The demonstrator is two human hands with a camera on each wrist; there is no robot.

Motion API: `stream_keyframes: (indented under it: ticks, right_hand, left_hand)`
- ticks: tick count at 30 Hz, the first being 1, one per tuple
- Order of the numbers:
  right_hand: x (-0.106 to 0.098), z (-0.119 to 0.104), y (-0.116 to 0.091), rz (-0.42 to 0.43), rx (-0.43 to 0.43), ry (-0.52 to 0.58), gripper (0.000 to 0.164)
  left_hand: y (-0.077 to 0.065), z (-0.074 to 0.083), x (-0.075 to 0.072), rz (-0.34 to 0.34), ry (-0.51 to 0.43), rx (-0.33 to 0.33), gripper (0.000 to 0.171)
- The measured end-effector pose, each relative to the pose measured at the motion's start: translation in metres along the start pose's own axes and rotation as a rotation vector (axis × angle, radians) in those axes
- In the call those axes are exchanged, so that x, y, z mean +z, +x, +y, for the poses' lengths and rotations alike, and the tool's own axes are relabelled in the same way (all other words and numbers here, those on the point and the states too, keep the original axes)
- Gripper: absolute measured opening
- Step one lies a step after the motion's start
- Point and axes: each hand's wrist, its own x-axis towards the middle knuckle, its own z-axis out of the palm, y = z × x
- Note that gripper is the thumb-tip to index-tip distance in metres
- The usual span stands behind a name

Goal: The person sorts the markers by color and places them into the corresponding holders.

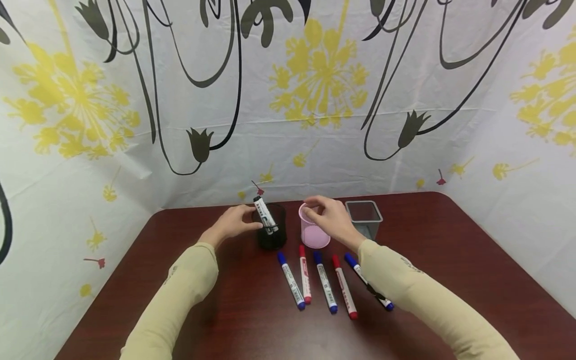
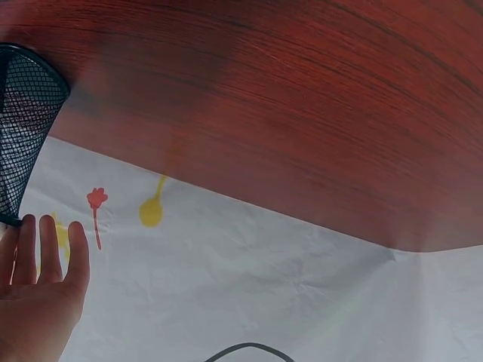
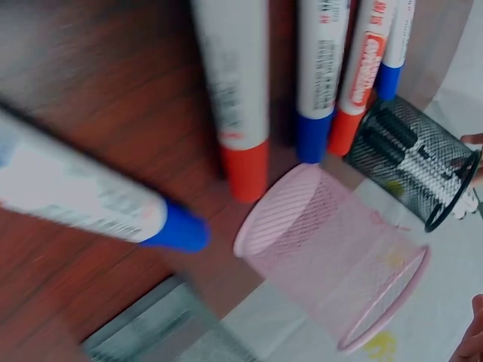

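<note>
My left hand (image 1: 233,221) is at the left side of a black mesh pen cup (image 1: 272,240), thumb toward its front. In the left wrist view its fingers look straight, with fingertips at the rim. A whiteboard marker (image 1: 265,214) with a black cap leans inside that cup and sticks out above the rim. My right hand (image 1: 330,217) hovers over a pink mesh cup (image 1: 315,237), its fingers loosely bent and nothing visible in them. In the right wrist view, only a bit of that hand shows, apart from the pink cup's rim (image 3: 389,302).
Three blue markers, among them one in the middle (image 1: 325,282), and two red markers, one (image 1: 345,287) farther right, lie on the brown table (image 1: 243,320) before the cups. A grey square mesh holder (image 1: 371,227) stands right of the pink cup. Patterned white sheeting (image 1: 288,165) surrounds the table.
</note>
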Motion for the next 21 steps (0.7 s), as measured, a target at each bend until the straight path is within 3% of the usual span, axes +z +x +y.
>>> stream_keyframes:
  ticks: [10, 18, 21]
  right_hand:
    - [-0.032, 0.02, -0.023, 0.033, -0.031, -0.068, 0.023]
    - [-0.051, 0.029, -0.039, 0.01, -0.013, -0.104, 0.022]
    - [-0.057, 0.031, -0.042, 0.001, -0.002, -0.106, 0.025]
  left_hand:
    - [-0.003, 0.002, 0.002, 0.043, 0.007, -0.022, 0.063]
    - [-0.009, 0.003, 0.009, 0.147, 0.09, -0.029, 0.058]
    - [-0.012, 0.003, 0.012, 0.236, 0.122, 0.01, 0.054]
